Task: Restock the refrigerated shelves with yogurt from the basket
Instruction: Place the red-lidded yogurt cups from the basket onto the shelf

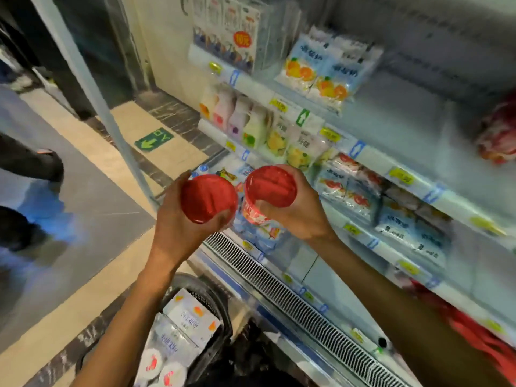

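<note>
My left hand (178,224) grips a red-lidded yogurt cup (208,197), held up in front of the chiller. Right beside it my right hand (296,216) grips a second red-lidded yogurt cup (269,188) with a red and white printed side. The two cups almost touch. Both hang in front of the lower refrigerated shelves (360,238). Below my arms stands the dark basket (206,291), which holds white yogurt cartons (192,317) and round white cups (164,370).
The shelves carry bags of yogurt (315,71), small bottles (237,121) and blue-white packs (402,222), with yellow price tags along the rails. A metal grille (293,300) runs along the chiller's front edge. A glass door frame (111,118) stands left; a person's legs (30,163) are at far left.
</note>
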